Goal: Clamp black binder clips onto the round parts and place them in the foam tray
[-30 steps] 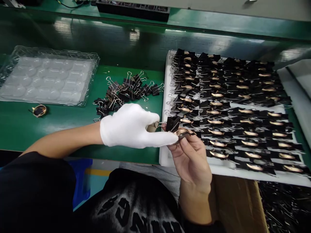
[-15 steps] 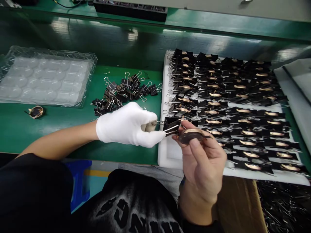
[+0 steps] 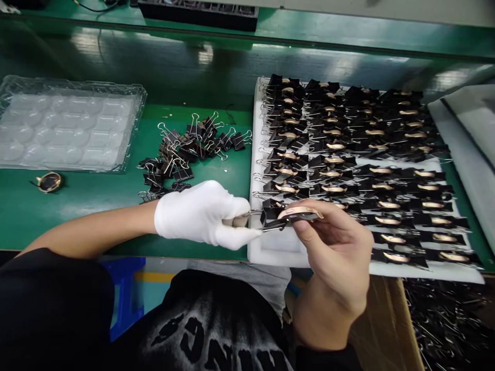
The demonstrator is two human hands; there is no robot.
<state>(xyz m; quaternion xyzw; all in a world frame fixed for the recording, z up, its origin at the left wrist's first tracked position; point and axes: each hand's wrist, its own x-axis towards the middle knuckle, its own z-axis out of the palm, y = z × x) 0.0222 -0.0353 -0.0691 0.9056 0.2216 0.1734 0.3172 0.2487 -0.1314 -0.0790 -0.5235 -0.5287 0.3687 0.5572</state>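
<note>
My left hand (image 3: 207, 214), in a white glove, pinches the wire handles of a black binder clip (image 3: 270, 216). The clip's mouth meets the left edge of a round gold-rimmed piece with a dark face (image 3: 299, 214), which looks like a watch case. My bare right hand (image 3: 336, 247) grips that piece between thumb and fingers; part of it is hidden by them. Beyond the left hand lies a pile of loose binder clips (image 3: 185, 149). A white foam tray (image 3: 257, 247) to the right carries rows of similar gold pieces with binder clips on them.
A clear plastic blister tray (image 3: 73, 123) sits at the left, with another gold-rimmed round piece (image 3: 50, 182) in front of it. A black box (image 3: 197, 15) stands on the back shelf. Many binder clips (image 3: 448, 319) fill a box at lower right.
The round piece has been turned more edge-on, and the clip has come onto its left edge. Both hands sit slightly lower; the view has shifted a little.
</note>
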